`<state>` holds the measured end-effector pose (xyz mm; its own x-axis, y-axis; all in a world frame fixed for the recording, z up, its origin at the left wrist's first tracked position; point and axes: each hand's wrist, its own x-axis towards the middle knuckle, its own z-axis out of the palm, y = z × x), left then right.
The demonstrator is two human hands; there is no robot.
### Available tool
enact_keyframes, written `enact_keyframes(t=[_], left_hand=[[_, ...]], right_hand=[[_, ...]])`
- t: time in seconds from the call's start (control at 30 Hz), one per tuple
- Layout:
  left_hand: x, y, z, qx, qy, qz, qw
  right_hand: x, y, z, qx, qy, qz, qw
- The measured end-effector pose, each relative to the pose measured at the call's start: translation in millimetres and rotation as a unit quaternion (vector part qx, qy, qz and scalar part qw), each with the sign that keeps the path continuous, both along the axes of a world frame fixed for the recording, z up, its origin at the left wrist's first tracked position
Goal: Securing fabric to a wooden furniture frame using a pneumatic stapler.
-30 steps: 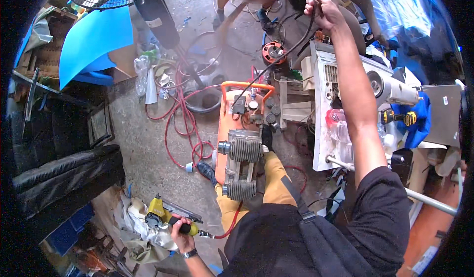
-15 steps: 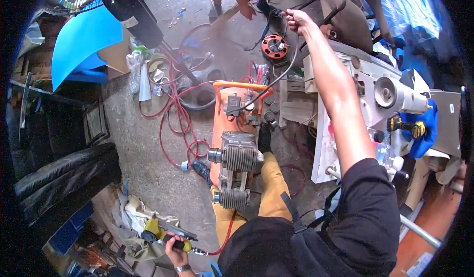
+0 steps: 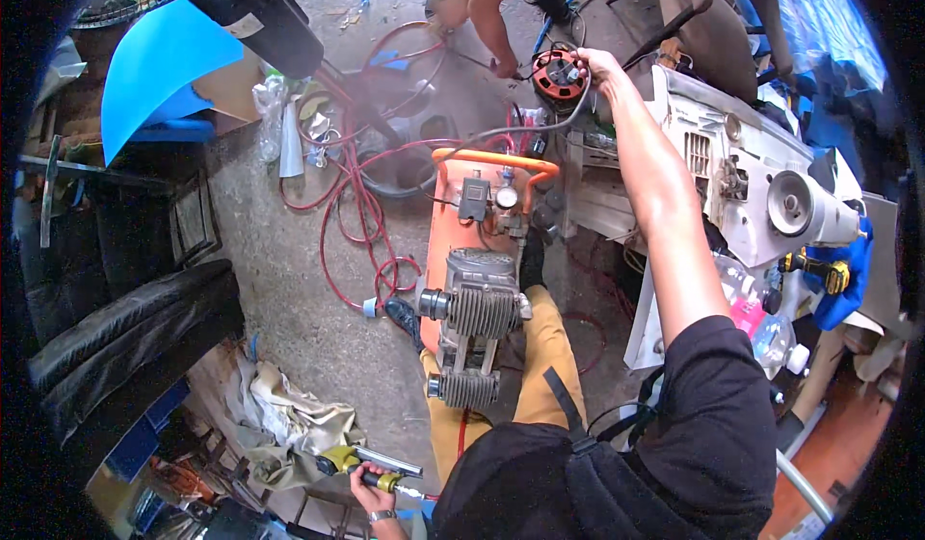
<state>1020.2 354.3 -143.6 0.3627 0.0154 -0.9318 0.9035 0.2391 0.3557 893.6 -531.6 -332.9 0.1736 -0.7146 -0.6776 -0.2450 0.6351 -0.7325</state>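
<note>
My right hand (image 3: 601, 66) reaches far forward, closed on the end of a black power cord (image 3: 536, 127). Its fingers are against the right edge of an orange-and-black cable reel (image 3: 556, 83) on the floor. The cord runs back toward an air compressor (image 3: 482, 294) with an orange tank and grey finned pump, standing between my legs. Low at the left, my left hand (image 3: 369, 492) is wrapped round the grip of a yellow-green and black air nailer (image 3: 339, 459). A hose fitting (image 3: 416, 494) joins the nailer's handle. The plug itself is hidden by my right fingers.
Red air hose (image 3: 328, 272) lies in loops on the floor at left. Another person's hand (image 3: 504, 65) is near the reel. A white machine (image 3: 708, 145) with a cordless drill (image 3: 819, 272) beside it stands right; a black padded seat (image 3: 135, 338) is left.
My right hand has come down with the cord from above the reel to its edge. The other person's arms have shifted. My left hand still holds the nailer, now slightly lower.
</note>
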Motion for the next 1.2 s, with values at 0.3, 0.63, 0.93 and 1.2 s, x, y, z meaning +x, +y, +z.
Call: enact_keyframes(t=[0.3, 0.63, 0.93, 1.2], left_hand=[[16, -31, 0, -0.002, -0.009, -0.049, 0.999], [22, -69, 0, 0.006, -0.01, -0.111, 0.994], [24, -67, -11, 0.027, 0.007, -0.124, 0.992], [11, -93, 32, 0.165, 0.048, -0.105, 0.98]], right_hand=[[1, 32, -27, 0.015, 0.097, 0.036, 0.994], [0, 63, -71, 0.005, 0.117, 0.006, 0.993], [-10, 64, -90, 0.037, 0.148, 0.215, 0.965], [7, 48, -120, -0.054, 0.45, 0.361, 0.815]])
